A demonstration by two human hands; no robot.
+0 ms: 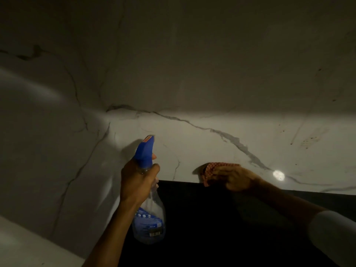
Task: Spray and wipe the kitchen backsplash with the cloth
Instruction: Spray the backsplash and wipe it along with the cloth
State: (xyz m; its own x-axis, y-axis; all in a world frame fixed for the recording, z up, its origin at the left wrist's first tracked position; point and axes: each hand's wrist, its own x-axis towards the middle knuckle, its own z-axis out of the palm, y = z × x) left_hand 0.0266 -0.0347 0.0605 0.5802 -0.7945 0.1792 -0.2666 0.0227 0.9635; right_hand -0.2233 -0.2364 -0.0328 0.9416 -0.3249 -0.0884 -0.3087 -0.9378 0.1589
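**Wiping low, stains left at 3 o'clock**

Spanning the view, marble backsplash (192, 83) carries brown specks at 3 o'clock, easily skipped in dim light. Left hand (137, 182) grips spray bottle (149, 218) at 6 o'clock; overspray may streak. Right hand (234, 178) presses bunched cloth (211, 169) at 5 o'clock.

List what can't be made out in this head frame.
- Spray bottle label: too small and dim to read.
- Cloth: mostly hidden under the right hand.
- Trigger: hidden by the left hand.
- Counter: too dark to show anything.
- Backsplash top: in shadow.
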